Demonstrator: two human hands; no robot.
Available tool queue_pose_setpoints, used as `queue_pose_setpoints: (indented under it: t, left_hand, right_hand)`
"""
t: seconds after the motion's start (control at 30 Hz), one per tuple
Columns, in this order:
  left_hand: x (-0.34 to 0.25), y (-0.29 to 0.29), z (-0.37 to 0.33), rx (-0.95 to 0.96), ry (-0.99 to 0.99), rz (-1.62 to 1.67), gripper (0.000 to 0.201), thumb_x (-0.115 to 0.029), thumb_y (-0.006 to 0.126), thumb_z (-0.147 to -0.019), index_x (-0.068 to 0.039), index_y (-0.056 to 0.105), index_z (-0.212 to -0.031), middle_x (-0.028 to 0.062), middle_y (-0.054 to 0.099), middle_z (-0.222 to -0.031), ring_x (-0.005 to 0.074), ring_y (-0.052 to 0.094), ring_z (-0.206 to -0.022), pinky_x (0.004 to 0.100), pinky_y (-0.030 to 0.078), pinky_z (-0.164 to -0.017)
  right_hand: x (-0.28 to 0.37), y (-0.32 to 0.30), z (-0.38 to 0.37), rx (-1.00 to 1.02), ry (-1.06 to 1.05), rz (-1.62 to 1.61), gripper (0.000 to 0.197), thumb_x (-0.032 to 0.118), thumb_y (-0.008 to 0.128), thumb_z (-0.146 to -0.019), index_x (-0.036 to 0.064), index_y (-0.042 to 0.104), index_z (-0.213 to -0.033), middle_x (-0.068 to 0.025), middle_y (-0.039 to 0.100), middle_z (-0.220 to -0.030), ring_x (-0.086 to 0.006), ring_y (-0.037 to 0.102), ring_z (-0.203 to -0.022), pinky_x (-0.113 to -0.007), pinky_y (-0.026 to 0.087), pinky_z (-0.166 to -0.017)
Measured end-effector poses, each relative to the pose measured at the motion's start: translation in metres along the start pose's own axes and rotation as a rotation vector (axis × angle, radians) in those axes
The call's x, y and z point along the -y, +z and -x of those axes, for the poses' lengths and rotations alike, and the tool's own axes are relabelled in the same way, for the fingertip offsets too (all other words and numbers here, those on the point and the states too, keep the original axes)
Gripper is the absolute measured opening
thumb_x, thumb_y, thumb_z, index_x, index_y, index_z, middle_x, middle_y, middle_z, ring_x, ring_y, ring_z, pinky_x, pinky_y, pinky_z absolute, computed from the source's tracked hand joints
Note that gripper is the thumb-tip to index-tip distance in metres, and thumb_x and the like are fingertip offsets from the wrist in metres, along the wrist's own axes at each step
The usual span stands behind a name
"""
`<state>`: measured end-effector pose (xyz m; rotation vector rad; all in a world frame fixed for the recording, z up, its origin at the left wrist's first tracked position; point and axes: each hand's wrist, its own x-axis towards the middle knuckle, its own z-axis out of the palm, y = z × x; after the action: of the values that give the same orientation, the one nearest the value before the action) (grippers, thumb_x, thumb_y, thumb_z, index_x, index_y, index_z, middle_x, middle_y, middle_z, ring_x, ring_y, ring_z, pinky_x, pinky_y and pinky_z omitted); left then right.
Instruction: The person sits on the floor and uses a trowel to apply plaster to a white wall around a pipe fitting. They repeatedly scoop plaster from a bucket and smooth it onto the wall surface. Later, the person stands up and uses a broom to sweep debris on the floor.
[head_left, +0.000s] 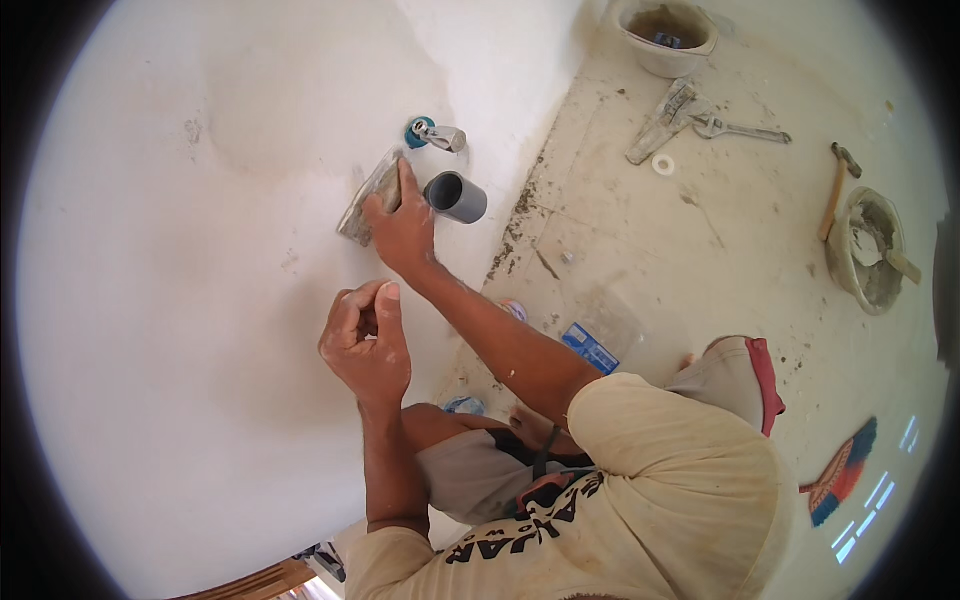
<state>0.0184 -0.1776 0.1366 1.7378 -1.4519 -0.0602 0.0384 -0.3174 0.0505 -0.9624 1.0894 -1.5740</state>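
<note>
My right hand [405,232] is closed on a flat, plaster-caked trowel [356,222] and presses it against the white wall [200,350]. Just right of those fingers, a short grey pipe [466,199] sticks out of the wall with its open end showing. Above the trowel is a chrome tap fitting [446,138] with a teal ring [414,131] around its base. Lower down, my left hand [368,345] is held up in front of the wall, fingers curled and thumb against them. Whether anything small is inside that hand is hidden.
On the dusty floor [690,230] lie a spattered flat tool [662,122], an adjustable wrench [745,131], a white ring [663,165] and a hammer [834,195]. Two bowls stand there, one far off [668,62], one [840,250] with plaster and a tool. A blue packet [590,347] lies near my right arm.
</note>
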Motion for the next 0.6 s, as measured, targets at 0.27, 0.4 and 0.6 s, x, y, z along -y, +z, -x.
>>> queue_pose_setpoints:
  t: [0.27, 0.4, 0.6]
  left_hand:
    - [0.000, -0.003, 0.001, 0.001, 0.113, 0.023, 0.015, -0.015, 0.068, -0.094, 0.000, 0.069, -0.091, 0.0006, 0.058, -0.073, 0.0045, 0.048, -0.053, 0.0212, 0.037, -0.047]
    - [0.000, -0.012, 0.003, -0.010, 0.099, -0.008, 0.010, -0.009, 0.070, -0.089, 0.000, 0.071, -0.089, 0.0037, 0.062, -0.073, 0.0067, 0.050, -0.055, 0.0210, 0.039, -0.049]
    - [0.008, -0.017, 0.005, -0.012, 0.119, -0.043, 0.011, -0.010, 0.069, -0.091, 0.000, 0.070, -0.089, 0.0028, 0.060, -0.073, 0.0057, 0.049, -0.054, 0.0218, 0.038, -0.047]
  right_hand:
    - [0.004, -0.005, 0.034, 0.160, 0.080, -0.052, 0.070, 0.020, 0.059, -0.085, -0.0060, 0.033, -0.144, -0.0331, 0.057, -0.124, -0.0452, 0.059, -0.111, -0.045, 0.046, -0.098]
    - [0.010, -0.003, 0.009, 0.015, -0.026, -0.072, 0.069, 0.023, 0.059, -0.086, -0.0068, 0.035, -0.143, -0.0316, 0.060, -0.120, -0.0419, 0.062, -0.108, -0.045, 0.046, -0.096]
    - [0.002, 0.000, 0.006, 0.075, -0.063, 0.009, 0.069, 0.018, 0.058, -0.086, -0.0073, 0.030, -0.145, -0.0330, 0.056, -0.126, -0.0470, 0.057, -0.113, -0.047, 0.045, -0.098]
